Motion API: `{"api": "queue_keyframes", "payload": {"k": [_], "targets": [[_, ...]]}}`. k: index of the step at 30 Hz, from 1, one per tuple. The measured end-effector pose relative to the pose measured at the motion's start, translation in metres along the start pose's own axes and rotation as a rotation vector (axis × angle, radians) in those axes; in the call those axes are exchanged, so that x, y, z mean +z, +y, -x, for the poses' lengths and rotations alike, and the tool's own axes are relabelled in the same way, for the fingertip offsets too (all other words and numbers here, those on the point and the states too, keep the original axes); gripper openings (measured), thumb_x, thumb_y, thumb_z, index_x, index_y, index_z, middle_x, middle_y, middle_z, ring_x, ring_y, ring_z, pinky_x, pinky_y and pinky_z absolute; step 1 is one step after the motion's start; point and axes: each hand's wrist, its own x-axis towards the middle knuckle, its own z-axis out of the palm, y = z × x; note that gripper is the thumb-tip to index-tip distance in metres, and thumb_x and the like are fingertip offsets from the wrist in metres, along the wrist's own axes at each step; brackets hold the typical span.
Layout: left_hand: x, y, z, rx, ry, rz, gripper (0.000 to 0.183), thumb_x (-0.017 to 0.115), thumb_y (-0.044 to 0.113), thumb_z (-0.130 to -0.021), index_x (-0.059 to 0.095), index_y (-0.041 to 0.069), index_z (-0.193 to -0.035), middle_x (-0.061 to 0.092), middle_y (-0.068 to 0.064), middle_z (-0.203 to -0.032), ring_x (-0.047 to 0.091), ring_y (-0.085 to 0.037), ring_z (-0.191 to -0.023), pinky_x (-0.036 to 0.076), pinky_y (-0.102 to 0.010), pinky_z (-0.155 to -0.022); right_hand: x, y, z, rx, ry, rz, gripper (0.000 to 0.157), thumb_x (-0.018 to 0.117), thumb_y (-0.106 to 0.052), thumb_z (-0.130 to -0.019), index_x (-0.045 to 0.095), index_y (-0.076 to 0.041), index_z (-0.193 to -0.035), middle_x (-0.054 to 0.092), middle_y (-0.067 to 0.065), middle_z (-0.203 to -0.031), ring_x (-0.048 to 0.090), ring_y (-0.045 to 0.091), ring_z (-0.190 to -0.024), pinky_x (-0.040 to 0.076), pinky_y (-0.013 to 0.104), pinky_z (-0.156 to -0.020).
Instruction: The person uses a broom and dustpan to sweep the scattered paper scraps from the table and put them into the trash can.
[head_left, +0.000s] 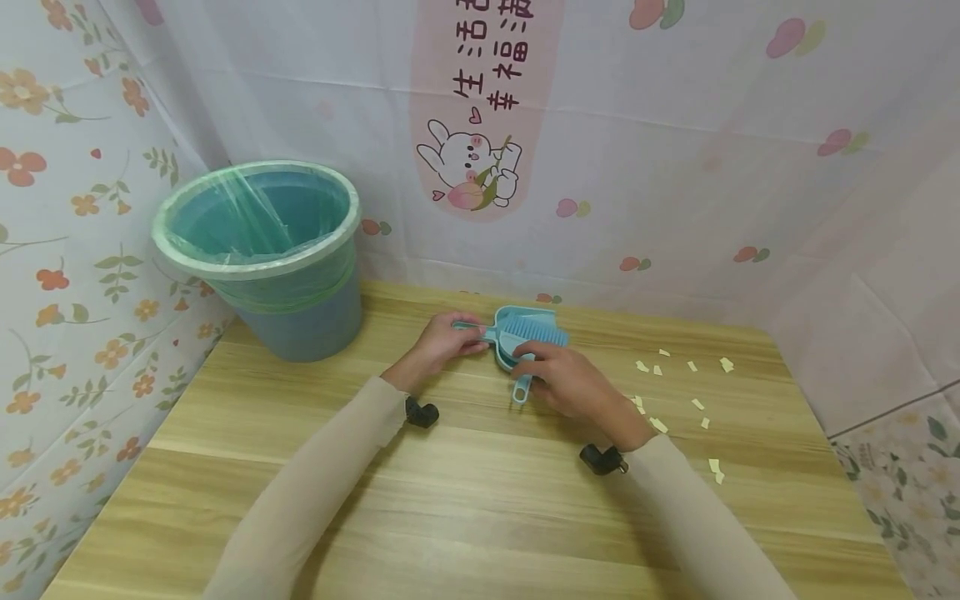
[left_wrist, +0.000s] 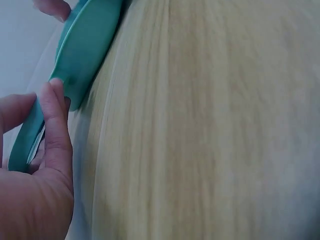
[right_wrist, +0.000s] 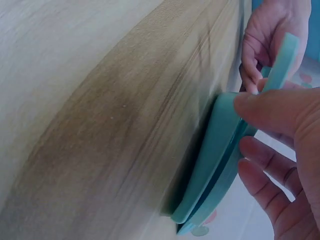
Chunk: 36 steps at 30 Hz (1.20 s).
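A light blue dustpan (head_left: pixel 527 311) lies near the table's back edge, its open side turned right. My left hand (head_left: pixel 447 337) grips the dustpan handle, thumb on one side and fingers on the other in the left wrist view. Over the pan is a small matching brush (head_left: pixel 522 387), its handle with a hanging hole pointing toward me. My right hand (head_left: pixel 567 379) holds this brush, the thumb (right_wrist: pixel 272 112) on one side and curled fingertips (right_wrist: pixel 250 145) on the other. Part of the brush is hidden by the right fingers.
Several pale yellow paper scraps (head_left: pixel 697 404) lie scattered on the right side of the wooden table (head_left: pixel 450 517). A blue bucket (head_left: pixel 315 308) lined with a clear bag stands at the back left. Printed cloth (head_left: pixel 660 167) hangs behind the table.
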Motion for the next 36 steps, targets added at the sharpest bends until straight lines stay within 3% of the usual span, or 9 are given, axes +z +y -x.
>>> {"api": "queue_keyframes", "payload": {"k": [4,6,13,15,17,20,24,34,36], "targets": [[-0.003,0.0,0.001,0.021,-0.033,-0.1,0.03,0.072,-0.005,-0.103,0.068,-0.011,-0.132,0.073,-0.021,-0.11,0.076,-0.015,-0.08,0.063,-0.027,-0.081,-0.002,-0.002,-0.001,-0.015,0.018,-0.015,0.034,0.079,0.012,-0.087,0.081,-0.011,-0.111,0.07,0.012,-0.127,0.071,0.029,-0.097,0.059,0.042,-0.078],[-0.006,0.0,0.001,0.061,-0.066,-0.222,0.03,0.075,-0.002,-0.101,0.071,-0.009,-0.13,0.075,-0.019,-0.112,0.075,-0.016,-0.083,0.063,-0.028,-0.081,-0.004,-0.004,-0.001,-0.018,0.028,-0.028,0.033,0.079,0.013,-0.087,0.08,-0.011,-0.111,0.069,0.012,-0.124,0.07,0.028,-0.091,0.058,0.041,-0.075],[-0.002,0.012,0.003,0.36,-0.157,-1.042,0.033,0.085,0.015,-0.095,0.08,0.008,-0.127,0.078,-0.006,-0.12,0.066,-0.021,-0.104,0.054,-0.039,-0.097,-0.013,-0.01,0.0,-0.019,0.028,-0.031,0.031,0.081,0.013,-0.089,0.079,-0.009,-0.111,0.064,0.01,-0.117,0.062,0.021,-0.074,0.055,0.035,-0.068],[0.002,0.016,0.004,0.419,-0.182,-1.197,0.033,0.083,0.018,-0.097,0.079,0.009,-0.129,0.078,-0.006,-0.119,0.067,-0.023,-0.103,0.054,-0.042,-0.098,-0.013,-0.011,0.0,-0.025,0.023,-0.026,0.03,0.082,0.012,-0.089,0.079,-0.009,-0.111,0.064,0.01,-0.116,0.062,0.02,-0.073,0.055,0.034,-0.067],[0.004,0.016,0.003,0.456,-0.191,-1.29,0.035,0.082,0.02,-0.099,0.078,0.01,-0.132,0.078,-0.005,-0.121,0.069,-0.023,-0.106,0.054,-0.043,-0.098,-0.014,-0.011,-0.001,-0.035,0.024,-0.019,0.03,0.083,0.012,-0.089,0.079,-0.009,-0.111,0.064,0.01,-0.115,0.062,0.02,-0.072,0.055,0.033,-0.066],[0.005,0.017,0.004,0.459,-0.189,-1.336,0.038,0.08,0.022,-0.102,0.076,0.009,-0.138,0.077,-0.008,-0.13,0.071,-0.028,-0.121,0.054,-0.045,-0.105,-0.015,-0.012,-0.002,-0.041,0.016,-0.012,0.029,0.085,0.01,-0.09,0.079,-0.009,-0.111,0.064,0.009,-0.114,0.062,0.019,-0.072,0.055,0.032,-0.066],[0.005,0.017,0.007,0.432,-0.19,-1.313,0.043,0.079,0.021,-0.103,0.072,0.005,-0.143,0.073,-0.011,-0.14,0.066,-0.031,-0.134,0.051,-0.046,-0.112,-0.018,-0.014,-0.001,-0.051,0.028,-0.005,0.029,0.085,0.01,-0.089,0.079,-0.009,-0.111,0.062,0.007,-0.109,0.058,0.016,-0.068,0.052,0.028,-0.063],[0.006,0.015,0.018,0.421,-0.226,-1.292,0.045,0.08,0.02,-0.103,0.071,0.002,-0.143,0.073,-0.012,-0.141,0.068,-0.029,-0.13,0.051,-0.046,-0.111,-0.03,-0.017,0.006,-0.112,0.09,-0.021,0.035,0.086,0.013,-0.086,0.077,-0.008,-0.112,0.062,0.004,-0.101,0.052,0.015,-0.066,0.049,0.027,-0.061],[0.005,0.014,0.022,0.427,-0.238,-1.273,0.042,0.081,0.018,-0.102,0.072,0.002,-0.14,0.075,-0.011,-0.136,0.07,-0.027,-0.122,0.053,-0.046,-0.108,-0.032,-0.018,0.009,-0.12,0.104,-0.024,0.035,0.085,0.013,-0.087,0.077,-0.009,-0.113,0.063,0.003,-0.102,0.053,0.015,-0.068,0.05,0.028,-0.062]]}}
